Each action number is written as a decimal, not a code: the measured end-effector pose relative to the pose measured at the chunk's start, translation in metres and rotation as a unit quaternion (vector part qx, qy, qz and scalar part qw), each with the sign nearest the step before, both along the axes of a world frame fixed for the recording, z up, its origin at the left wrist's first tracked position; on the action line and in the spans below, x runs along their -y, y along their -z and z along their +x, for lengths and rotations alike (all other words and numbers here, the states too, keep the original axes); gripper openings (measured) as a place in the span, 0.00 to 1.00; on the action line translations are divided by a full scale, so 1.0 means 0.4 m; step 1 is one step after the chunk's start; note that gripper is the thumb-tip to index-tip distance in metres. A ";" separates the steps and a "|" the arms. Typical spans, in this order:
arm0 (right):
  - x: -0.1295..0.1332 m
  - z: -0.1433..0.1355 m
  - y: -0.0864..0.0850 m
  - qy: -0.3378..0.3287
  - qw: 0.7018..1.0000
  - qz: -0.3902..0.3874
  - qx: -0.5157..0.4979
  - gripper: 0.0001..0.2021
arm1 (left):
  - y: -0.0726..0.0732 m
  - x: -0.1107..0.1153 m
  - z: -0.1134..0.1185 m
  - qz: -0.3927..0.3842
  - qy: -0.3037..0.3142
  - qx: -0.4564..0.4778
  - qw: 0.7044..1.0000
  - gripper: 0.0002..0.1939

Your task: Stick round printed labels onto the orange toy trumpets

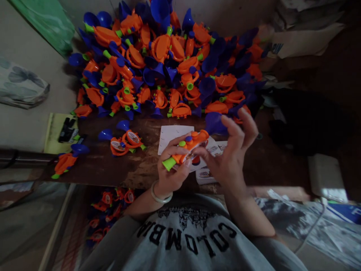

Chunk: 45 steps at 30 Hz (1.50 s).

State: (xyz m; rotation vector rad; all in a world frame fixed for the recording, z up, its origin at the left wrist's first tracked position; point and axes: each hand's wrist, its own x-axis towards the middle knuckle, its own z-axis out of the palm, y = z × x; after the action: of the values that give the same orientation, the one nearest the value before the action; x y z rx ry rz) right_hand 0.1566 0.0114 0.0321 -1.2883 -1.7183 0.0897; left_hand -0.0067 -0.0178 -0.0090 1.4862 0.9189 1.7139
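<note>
An orange toy trumpet [183, 153] with a green mouthpiece and a blue bell is held in my left hand [171, 171], its mouthpiece pointing down and left. My right hand [231, 162] is at the trumpet's side; its thumb touches the side face, where a printed sticker partly shows, and its other fingers are spread and raised. Beneath the hands lie a white sheet [172, 133] and printed oval stickers [205, 174]. Two trumpets with stickers [133, 138] rest left of the hands.
A large heap of orange and blue trumpets [161, 49] fills the table's back. Another trumpet [65, 162] lies at the left edge near a yellow pad [52, 131] with black objects. Stickered trumpets [107, 198] sit below the table. A white box [327, 177] is at right.
</note>
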 end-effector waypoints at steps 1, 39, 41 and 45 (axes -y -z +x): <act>-0.013 0.012 0.012 0.022 1.000 0.005 -0.001 0.33 | -0.003 -0.001 -0.016 0.007 -0.011 -0.018 1.000 0.10; 0.022 0.086 0.125 -0.196 0.970 -0.121 -0.072 0.16 | 0.000 -0.152 -0.069 -0.111 0.004 -0.205 0.972 0.10; 0.027 0.079 0.111 -0.180 0.981 -0.070 -0.036 0.14 | -0.017 -0.141 -0.071 -0.099 0.002 -0.214 0.972 0.10; 0.039 0.069 0.083 -0.171 0.985 -0.028 -0.005 0.12 | -0.055 -0.115 -0.071 -0.074 0.009 -0.211 0.975 0.09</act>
State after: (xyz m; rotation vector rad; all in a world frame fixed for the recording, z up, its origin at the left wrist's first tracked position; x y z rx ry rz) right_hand 0.1843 -0.0041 -0.0010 -1.0182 -1.9263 0.3449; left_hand -0.0352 0.0282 0.0131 1.7824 1.2168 1.3031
